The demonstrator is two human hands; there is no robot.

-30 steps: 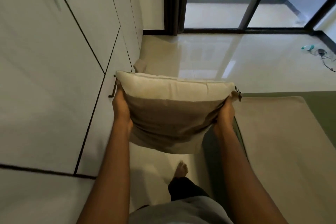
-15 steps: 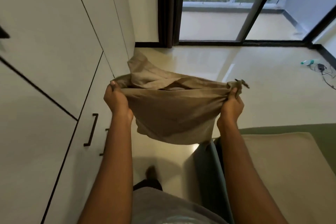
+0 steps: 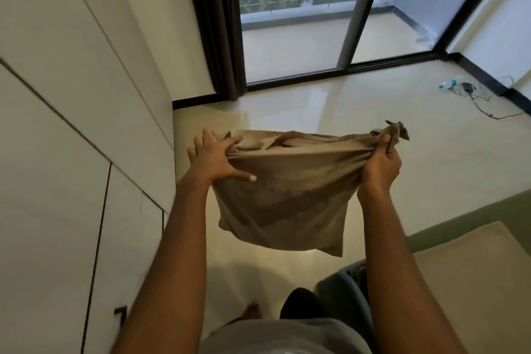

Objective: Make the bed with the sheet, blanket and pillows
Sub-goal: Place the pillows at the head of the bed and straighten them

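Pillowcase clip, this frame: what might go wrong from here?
1. The left hand has its fingers spread and catches the pillowcase mainly at the thumb, while the right hand grips a bunched corner. The left corner may slip.
2. The pillowcase hangs over the floor, not the bed, so a slip would likely drop it there.
3. Its top edge looks rumpled, so it may end up sitting unevenly.

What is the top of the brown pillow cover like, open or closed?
Open: the left hand and right hand stretch the pillow cover mouth wide, with a gap between its top edges.
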